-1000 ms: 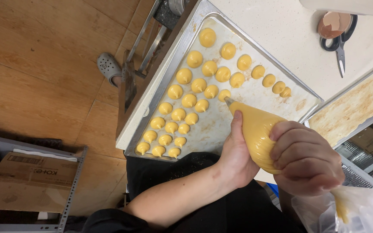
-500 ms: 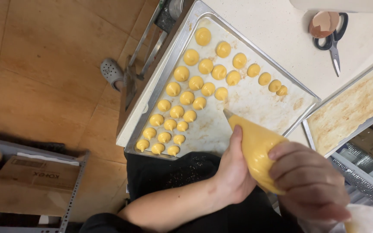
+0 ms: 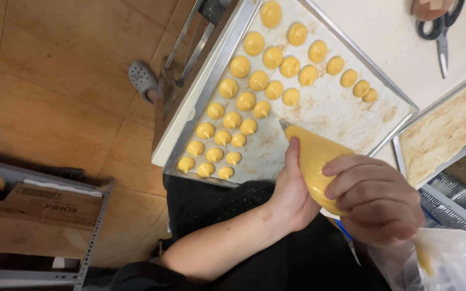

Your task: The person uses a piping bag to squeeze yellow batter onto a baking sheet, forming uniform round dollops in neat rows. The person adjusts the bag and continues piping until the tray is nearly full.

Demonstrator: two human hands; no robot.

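Observation:
A metal baking tray (image 3: 211, 91) lined with paper holds several rows of piped yellow dough mounds (image 3: 246, 101). Both my hands hold a clear piping bag (image 3: 311, 156) full of yellow dough, its tip low over bare paper beside the nearest rows. My left hand (image 3: 292, 191) cradles the bag near the tip, thumb lying along it. My right hand (image 3: 376, 199) is clenched around the bag's thick upper part. The twisted, mostly empty tail of the bag (image 3: 449, 258) hangs behind that hand.
A second paper-lined tray (image 3: 449, 129) lies to the right on the white counter. Scissors (image 3: 440, 32) lie at the top right. Past the counter edge are a tiled floor, a grey shoe (image 3: 142, 80), and a cardboard box (image 3: 44, 215) on a metal shelf.
The bag's tip has shifted a little along the bare paper beside the last mounds. Both hands keep the same grip. The view has drifted slightly.

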